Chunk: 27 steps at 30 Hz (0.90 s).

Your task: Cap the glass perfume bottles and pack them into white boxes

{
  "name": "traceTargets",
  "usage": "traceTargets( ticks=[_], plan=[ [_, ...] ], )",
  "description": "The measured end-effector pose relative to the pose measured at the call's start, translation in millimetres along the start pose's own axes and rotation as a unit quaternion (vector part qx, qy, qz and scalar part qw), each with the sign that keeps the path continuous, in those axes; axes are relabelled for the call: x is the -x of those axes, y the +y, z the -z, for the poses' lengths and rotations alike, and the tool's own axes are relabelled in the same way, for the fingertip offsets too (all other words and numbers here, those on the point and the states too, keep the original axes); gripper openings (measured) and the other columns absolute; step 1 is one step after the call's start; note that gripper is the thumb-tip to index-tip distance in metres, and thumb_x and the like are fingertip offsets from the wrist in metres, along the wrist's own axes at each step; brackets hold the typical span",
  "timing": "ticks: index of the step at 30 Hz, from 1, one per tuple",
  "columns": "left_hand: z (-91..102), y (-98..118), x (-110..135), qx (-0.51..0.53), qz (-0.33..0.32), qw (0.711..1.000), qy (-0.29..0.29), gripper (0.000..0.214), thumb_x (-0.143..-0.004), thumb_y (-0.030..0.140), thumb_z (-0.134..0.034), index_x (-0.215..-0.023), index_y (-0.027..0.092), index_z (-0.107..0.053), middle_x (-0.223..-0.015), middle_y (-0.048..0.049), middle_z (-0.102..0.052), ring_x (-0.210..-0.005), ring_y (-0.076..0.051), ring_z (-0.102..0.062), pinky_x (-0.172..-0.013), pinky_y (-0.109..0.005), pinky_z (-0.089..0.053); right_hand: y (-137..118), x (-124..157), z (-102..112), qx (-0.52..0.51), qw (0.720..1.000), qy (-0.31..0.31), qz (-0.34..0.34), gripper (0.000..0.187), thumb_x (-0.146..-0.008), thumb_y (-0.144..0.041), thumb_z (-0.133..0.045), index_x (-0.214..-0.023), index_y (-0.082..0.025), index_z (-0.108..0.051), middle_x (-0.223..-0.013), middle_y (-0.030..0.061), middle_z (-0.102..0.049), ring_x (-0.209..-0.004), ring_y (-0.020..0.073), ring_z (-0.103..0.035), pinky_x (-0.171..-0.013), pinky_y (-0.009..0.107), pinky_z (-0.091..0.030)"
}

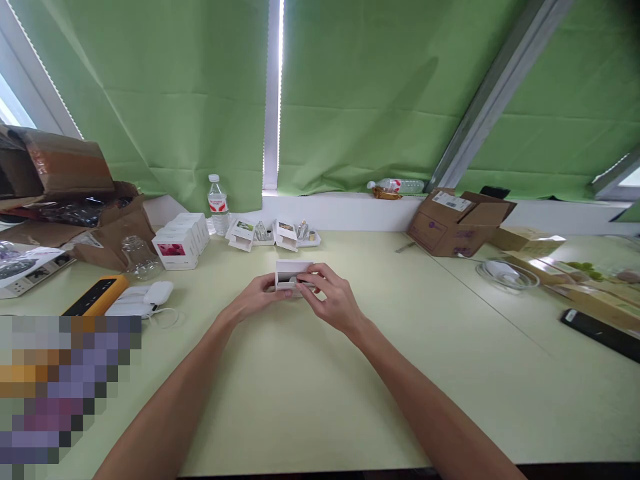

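Note:
A small white cardboard box point(285, 267), its open side facing up towards me, is held just above the table. My left hand point(256, 299) grips its left side and near edge, fingers closed around it. Over the box's right side is my right hand point(331, 297), thumb and fingers drawn together at the opening. A small pale round piece point(294, 281) shows by those fingertips; its kind and most of it are hidden. Beyond the hands stand two opened white boxes, a left one point(243, 230) and a right one point(285, 230), with small silvery items point(303, 230) in trays.
On the left are stacked white boxes point(181, 241), a water bottle point(218, 205), a clear plastic jar point(140, 259), an orange-and-black case point(97, 297) and white devices point(143, 297). Rightward are a brown carton point(445, 227), a cable coil point(506, 273) and a black bar point(603, 333).

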<state>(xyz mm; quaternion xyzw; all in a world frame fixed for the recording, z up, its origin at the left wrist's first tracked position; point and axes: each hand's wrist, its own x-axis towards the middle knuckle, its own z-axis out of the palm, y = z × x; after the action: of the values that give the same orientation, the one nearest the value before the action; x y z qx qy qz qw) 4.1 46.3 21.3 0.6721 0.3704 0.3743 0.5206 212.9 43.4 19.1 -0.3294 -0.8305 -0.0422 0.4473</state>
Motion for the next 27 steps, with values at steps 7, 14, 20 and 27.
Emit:
traceTargets(
  ticks=[7,14,20,27],
  plan=[
    [0.8,-2.8,-0.4,-0.003,0.001,1.000,0.007,0.047,-0.076,0.044,-0.068,-0.117,0.022,-0.065,-0.121,-0.0065,-0.065,-0.115,-0.029,-0.057,-0.101,-0.046,-0.041,-0.4,-1.0,0.0,-0.009,1.000,0.004,-0.011,0.020,-0.092,-0.031,-0.054,-0.106,-0.022,-0.065,-0.103,0.0082,-0.061,-0.076,0.0141,-0.063,-0.060,0.026,-0.055],
    [0.0,-3.7,-1.0,-0.003,0.006,1.000,0.018,0.045,-0.077,0.044,-0.067,-0.117,0.022,-0.065,-0.121,-0.0062,-0.065,-0.114,-0.029,-0.058,-0.100,-0.044,-0.041,-1.1,-1.2,0.9,-0.015,1.000,-0.001,-0.025,0.021,-0.092,-0.031,-0.054,-0.108,-0.022,-0.064,-0.107,0.0087,-0.060,-0.076,0.0142,-0.063,-0.061,0.027,-0.056],
    [0.5,-2.1,0.2,0.008,0.012,1.000,0.008,0.046,-0.078,0.043,-0.067,-0.119,0.023,-0.064,-0.122,-0.0063,-0.065,-0.114,-0.029,-0.058,-0.101,-0.045,-0.041,-1.4,-0.3,0.1,-0.013,0.999,-0.004,-0.031,0.022,-0.092,-0.031,-0.053,-0.110,-0.023,-0.063,-0.109,0.0081,-0.060,-0.077,0.0138,-0.064,-0.063,0.026,-0.056],
    [2.3,-6.2,-0.9,0.007,0.017,1.000,-0.002,0.048,-0.081,0.045,-0.064,-0.122,0.021,-0.062,-0.124,-0.0081,-0.063,-0.114,-0.029,-0.057,-0.101,-0.045,-0.040,-0.3,-0.4,0.1,-0.007,0.999,-0.006,-0.036,0.023,-0.092,-0.030,-0.053,-0.111,-0.023,-0.063,-0.110,0.0075,-0.060,-0.075,0.0129,-0.064,-0.062,0.026,-0.056]
  ],
)
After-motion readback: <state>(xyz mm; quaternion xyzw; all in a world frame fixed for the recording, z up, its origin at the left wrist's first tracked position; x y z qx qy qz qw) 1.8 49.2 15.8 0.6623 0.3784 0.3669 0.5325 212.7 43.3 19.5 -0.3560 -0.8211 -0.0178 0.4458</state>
